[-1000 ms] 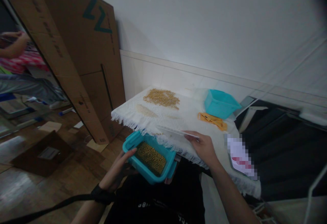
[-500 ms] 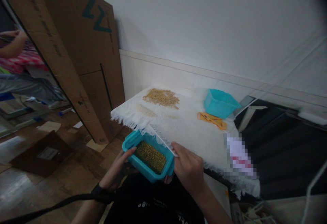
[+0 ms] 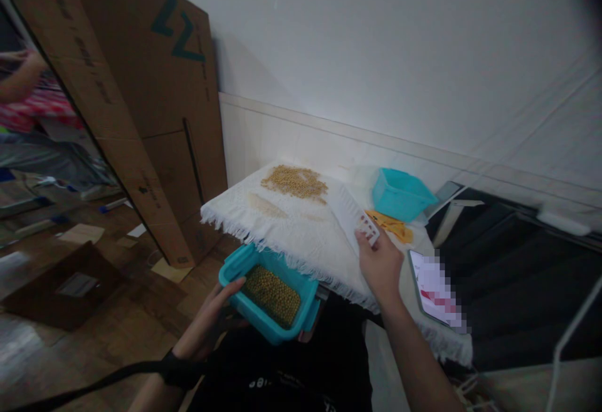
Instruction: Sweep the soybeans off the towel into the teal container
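Note:
My left hand (image 3: 217, 311) grips the near left side of a teal plastic bin (image 3: 270, 332), its thumb over the rim. Small yellowish beans (image 3: 277, 296) cover the bin's bottom. The bin is at the table's front edge, partly under the fringe of a white cloth (image 3: 324, 255). My right hand (image 3: 383, 264) is closed around the end of a white slotted plastic strip (image 3: 348, 211), held tilted above the cloth. Left of the strip, a spread pile of tan beans (image 3: 294, 181) lies on the cloth, with a flatter pale patch (image 3: 266, 205) in front.
A second teal bin (image 3: 402, 195) stands at the back right, beside an orange-yellow cloth (image 3: 399, 229). A phone (image 3: 427, 293) lies on the right edge. A tall cardboard box (image 3: 155, 117) rises at left; another person's arm (image 3: 21, 79) shows beyond it.
My right hand has moved away from the bin, up and to the right over the cloth, taking the white strip along. My left hand still grips the bin, which has shifted slightly.

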Demonstrator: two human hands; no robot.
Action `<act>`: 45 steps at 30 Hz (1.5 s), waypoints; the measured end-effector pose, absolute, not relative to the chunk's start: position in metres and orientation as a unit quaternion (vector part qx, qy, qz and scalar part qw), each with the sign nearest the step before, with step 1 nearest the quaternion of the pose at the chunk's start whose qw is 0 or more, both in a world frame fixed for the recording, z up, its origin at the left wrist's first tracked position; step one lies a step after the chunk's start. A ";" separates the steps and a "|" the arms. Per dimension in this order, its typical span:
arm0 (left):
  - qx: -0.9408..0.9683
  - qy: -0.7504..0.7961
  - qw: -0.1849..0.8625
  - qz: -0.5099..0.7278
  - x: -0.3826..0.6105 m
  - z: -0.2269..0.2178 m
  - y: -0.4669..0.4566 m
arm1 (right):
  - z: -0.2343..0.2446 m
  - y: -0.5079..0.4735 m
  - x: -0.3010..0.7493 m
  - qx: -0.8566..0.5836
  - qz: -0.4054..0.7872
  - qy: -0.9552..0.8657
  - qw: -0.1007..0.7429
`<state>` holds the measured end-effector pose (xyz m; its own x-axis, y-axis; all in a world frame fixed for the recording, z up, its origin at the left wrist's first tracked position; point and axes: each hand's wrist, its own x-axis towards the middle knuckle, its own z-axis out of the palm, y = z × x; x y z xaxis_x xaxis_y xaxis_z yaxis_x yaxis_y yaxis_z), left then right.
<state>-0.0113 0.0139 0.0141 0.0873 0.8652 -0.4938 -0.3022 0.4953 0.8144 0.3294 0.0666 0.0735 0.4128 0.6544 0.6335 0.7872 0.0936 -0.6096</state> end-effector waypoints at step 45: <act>0.241 0.541 0.675 0.441 -0.034 -0.002 0.016 | 0.093 0.136 0.164 -0.633 -0.124 -0.752 0.137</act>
<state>-0.0342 0.0164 -0.0016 0.0265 0.8560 -0.5163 -0.3344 0.4943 0.8024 0.1645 0.1359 0.0934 -0.1621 0.9173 0.3638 0.9855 0.1689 0.0134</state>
